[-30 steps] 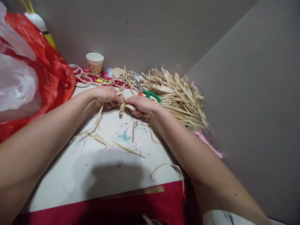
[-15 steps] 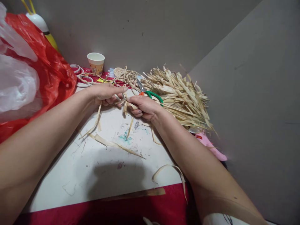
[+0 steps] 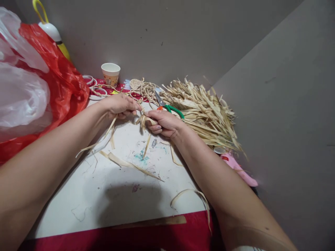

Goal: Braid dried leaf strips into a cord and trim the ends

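Observation:
My left hand (image 3: 121,105) is closed, its fingertips pinching a dried husk strip (image 3: 104,136) whose loose end trails down toward the lower left. Close beside it, my right hand (image 3: 163,122) is shut on a small bundle of dried husk strips (image 3: 142,121), with short ends sticking out below the fingers. The fingertips of both hands nearly meet at the top of this bundle. Just behind my right hand lie scissors (image 3: 170,107) with green and orange handles. Part of the bundle is hidden inside my right hand.
A big heap of dried husks (image 3: 201,108) lies at the right. Behind the hands is a braided cord (image 3: 142,87). A paper cup (image 3: 111,75), white rings (image 3: 98,93) and a red plastic bag (image 3: 60,80) stand left. Loose strips lie on the white board (image 3: 78,195).
My left fingers have closed in a pinch near the bundle, and the strip's loose end has swung to the left. The view has shifted slightly. My right hand keeps its grip.

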A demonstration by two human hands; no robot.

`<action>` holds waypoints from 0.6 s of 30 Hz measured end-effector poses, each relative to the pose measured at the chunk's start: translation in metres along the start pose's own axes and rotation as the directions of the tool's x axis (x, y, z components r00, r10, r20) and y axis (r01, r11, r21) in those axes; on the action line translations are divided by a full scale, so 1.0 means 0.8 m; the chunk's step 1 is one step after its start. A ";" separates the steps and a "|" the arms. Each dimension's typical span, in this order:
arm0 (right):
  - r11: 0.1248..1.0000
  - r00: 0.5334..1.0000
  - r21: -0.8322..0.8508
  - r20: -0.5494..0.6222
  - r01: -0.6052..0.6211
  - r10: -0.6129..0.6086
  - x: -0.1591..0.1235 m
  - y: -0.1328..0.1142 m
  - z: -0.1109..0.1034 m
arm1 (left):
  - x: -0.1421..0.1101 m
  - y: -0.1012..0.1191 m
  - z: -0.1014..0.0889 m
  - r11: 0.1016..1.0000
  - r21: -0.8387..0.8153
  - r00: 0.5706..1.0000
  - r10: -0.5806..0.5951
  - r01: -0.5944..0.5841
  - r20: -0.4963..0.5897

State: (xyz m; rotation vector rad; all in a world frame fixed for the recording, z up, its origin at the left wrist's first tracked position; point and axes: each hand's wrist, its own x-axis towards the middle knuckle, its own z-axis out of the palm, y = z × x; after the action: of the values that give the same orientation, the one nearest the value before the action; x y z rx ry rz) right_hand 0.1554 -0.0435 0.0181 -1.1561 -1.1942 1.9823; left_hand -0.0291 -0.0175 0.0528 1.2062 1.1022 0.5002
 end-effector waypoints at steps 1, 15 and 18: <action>1.000 1.000 0.005 0.003 -0.001 0.001 0.000 0.000 0.000 | 0.000 0.000 0.000 0.999 -0.031 1.000 0.010 -0.010 0.003; 0.998 0.998 0.052 0.055 -0.040 0.038 0.002 0.003 -0.005 | 0.016 -0.019 -0.025 0.991 -0.135 0.982 0.005 0.021 0.190; 0.998 0.997 0.054 0.072 -0.041 0.037 0.003 0.003 -0.005 | 0.015 -0.024 -0.025 0.982 -0.183 0.976 -0.002 0.043 0.219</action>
State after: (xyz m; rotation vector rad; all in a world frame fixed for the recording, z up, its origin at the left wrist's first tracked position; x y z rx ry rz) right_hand 0.1580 -0.0412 0.0139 -1.0972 -1.1522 2.0880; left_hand -0.0456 -0.0048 0.0311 1.0552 0.8615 0.4321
